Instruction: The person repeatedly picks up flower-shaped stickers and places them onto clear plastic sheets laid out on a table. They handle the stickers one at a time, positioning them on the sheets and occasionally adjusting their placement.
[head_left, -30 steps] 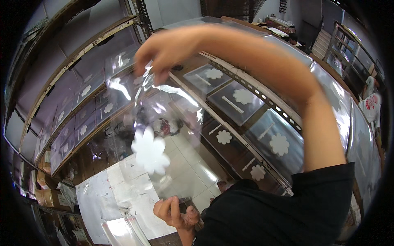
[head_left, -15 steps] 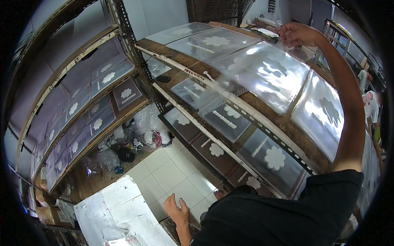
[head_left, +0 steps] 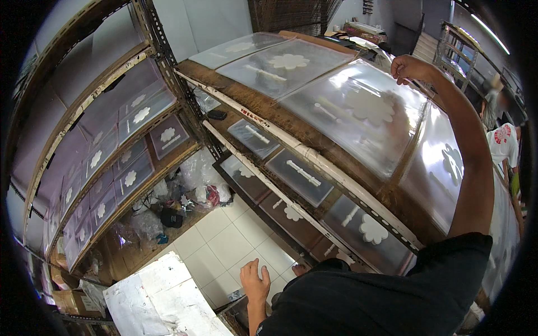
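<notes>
My right hand point(head_left: 411, 69) reaches out over the top shelf, its fingers pinched at the far edge of a clear plastic sheet point(head_left: 342, 126). The sheet lies on the shelf and bears a pale flower shape and a slim bar; bright glare covers part of it. Beside it, towards my right arm, is another shiny clear sheet point(head_left: 434, 168). On its other side lies a sheet point(head_left: 263, 64) with a white flower and bar. My left hand point(head_left: 255, 283) hangs low above the tiled floor, fingers spread and holding nothing.
Lower shelves carry similar sheets point(head_left: 300, 176). Perforated metal rails point(head_left: 314, 154) run along the shelf fronts. A second rack point(head_left: 92, 162) stands at left, with plastic scraps point(head_left: 196, 187) on the floor between. A white paint-marked board point(head_left: 162, 297) is at lower left; other people point(head_left: 499, 134) are at far right.
The clear sheet, whose near part was blurred and overhanging the front rail, now lies flat on the shelf. My right hand has shifted slightly right and down; my left hand slightly right.
</notes>
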### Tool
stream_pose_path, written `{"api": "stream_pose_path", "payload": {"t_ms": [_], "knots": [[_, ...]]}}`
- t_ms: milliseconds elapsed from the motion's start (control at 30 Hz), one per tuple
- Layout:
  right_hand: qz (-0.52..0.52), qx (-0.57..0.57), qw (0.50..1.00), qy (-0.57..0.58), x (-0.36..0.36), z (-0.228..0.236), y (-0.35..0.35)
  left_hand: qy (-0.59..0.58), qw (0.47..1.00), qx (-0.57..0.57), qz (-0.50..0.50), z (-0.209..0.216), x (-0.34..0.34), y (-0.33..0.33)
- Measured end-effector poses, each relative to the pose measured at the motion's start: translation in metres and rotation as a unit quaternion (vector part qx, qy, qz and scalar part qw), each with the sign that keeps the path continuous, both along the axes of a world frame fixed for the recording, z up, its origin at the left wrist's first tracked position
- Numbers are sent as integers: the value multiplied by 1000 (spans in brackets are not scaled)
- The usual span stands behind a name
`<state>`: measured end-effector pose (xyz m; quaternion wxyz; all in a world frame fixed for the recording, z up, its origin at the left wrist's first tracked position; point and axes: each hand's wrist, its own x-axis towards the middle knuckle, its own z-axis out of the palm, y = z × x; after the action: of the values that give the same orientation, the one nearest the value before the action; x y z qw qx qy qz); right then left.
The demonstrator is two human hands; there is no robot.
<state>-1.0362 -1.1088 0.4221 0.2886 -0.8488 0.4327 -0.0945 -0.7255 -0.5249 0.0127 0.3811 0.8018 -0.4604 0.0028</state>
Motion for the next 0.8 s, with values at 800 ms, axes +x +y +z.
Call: {"api": "stream_pose_path", "payload": {"t_ms": [800], "knots": [[79, -231, 965, 101, -12, -37, -82, 39, 998, 50, 0, -29, -12, 10]]}}
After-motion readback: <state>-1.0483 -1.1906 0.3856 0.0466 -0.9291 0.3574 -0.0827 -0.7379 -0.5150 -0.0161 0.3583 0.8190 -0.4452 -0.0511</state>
